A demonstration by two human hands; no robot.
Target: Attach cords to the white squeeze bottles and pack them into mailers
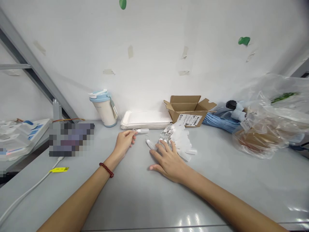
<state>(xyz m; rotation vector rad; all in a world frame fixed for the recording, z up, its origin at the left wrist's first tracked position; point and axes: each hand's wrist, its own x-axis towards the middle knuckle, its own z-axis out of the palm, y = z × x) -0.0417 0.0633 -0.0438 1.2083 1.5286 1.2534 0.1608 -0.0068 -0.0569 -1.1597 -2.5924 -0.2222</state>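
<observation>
My left hand (124, 141) is closed in a pinch on a small clear plastic tube (142, 130) held just above the grey table (135, 193). A red bead bracelet (106, 169) circles that wrist. My right hand (169, 159) lies open and flat on the table, fingers spread, its fingertips touching a pile of small clear plastic tubes and wrappers (180, 140). One loose tube (149, 144) lies by the right index finger.
A stack of white trays (145, 120) and an open cardboard box (189, 111) stand at the wall. A blue-lidded cup (105, 108) stands left of them. Blue cloth (220, 120) and a large plastic bag (272, 119) fill the right. A white cable with a yellow tag (59, 169) runs at left.
</observation>
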